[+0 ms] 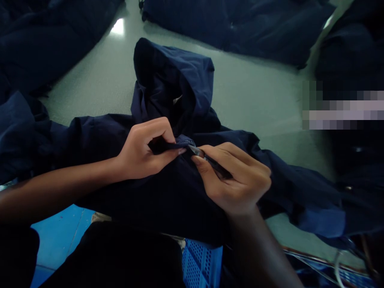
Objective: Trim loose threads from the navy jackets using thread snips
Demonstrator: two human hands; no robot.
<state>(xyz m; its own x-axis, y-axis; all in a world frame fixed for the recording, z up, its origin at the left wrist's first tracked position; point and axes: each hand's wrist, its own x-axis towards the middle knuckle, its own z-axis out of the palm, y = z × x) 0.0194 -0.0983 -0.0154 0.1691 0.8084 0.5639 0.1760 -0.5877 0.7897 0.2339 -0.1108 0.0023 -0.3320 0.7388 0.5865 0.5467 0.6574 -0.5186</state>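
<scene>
A dark navy hooded jacket (168,200) lies spread over the table, its hood (192,76) pointing away from me and its sleeves reaching to both sides. Between thumb and forefinger, my left hand (147,150) pinches a folded edge of the jacket just below the hood. My right hand (237,176) is closed around small thread snips (210,160), whose dark body sits mostly inside my fingers. The metal tip of the snips touches or nearly touches the pinched edge, close to my left fingertips. Whether the blades are apart cannot be made out.
More dark garments lie on the pale green table (255,92): one pile (54,40) at the far left, another (240,28) along the back. Dark cloth and a blurred-out patch are at the right. Below the table edge stands a blue plastic crate (201,264).
</scene>
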